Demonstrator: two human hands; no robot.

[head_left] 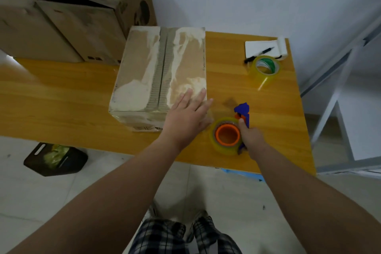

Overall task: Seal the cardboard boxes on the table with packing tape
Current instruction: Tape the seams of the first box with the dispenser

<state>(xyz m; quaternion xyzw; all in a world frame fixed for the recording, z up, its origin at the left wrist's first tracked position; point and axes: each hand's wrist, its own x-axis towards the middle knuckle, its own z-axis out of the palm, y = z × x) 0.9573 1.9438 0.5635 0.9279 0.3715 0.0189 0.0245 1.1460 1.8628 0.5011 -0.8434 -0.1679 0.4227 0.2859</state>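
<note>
Head view: a closed cardboard box (pixel 156 68) stands on the wooden tabletop (pixel 61 99), about midway between its left and right edges and reaching from near the far edge towards the near edge. Its two top flaps meet in a seam running from far to near, and the top surface is scuffed, with pale torn patches.

The left hand (pixel 185 115) lies palm down over the near right corner of the box top, fingers straight and spread, the outermost finger passing beyond the box's right edge.

The right hand (pixel 250 137) is curled round the blue handle of a tape dispenser (pixel 226 146), thumb laid along the handle. The dispenser carries a clear yellowish roll on an orange core and sits just right of the box, close to the near edge of the tabletop.

Near the far right corner lies a spare tape roll (pixel 259 76) with a green label inside, touching a white notepad (pixel 260 47) that carries a black pen (pixel 258 54). Larger cardboard boxes (pixel 72 16) are stacked at the far left. A dark bin (pixel 55 159) sits on the floor below the near edge.
</note>
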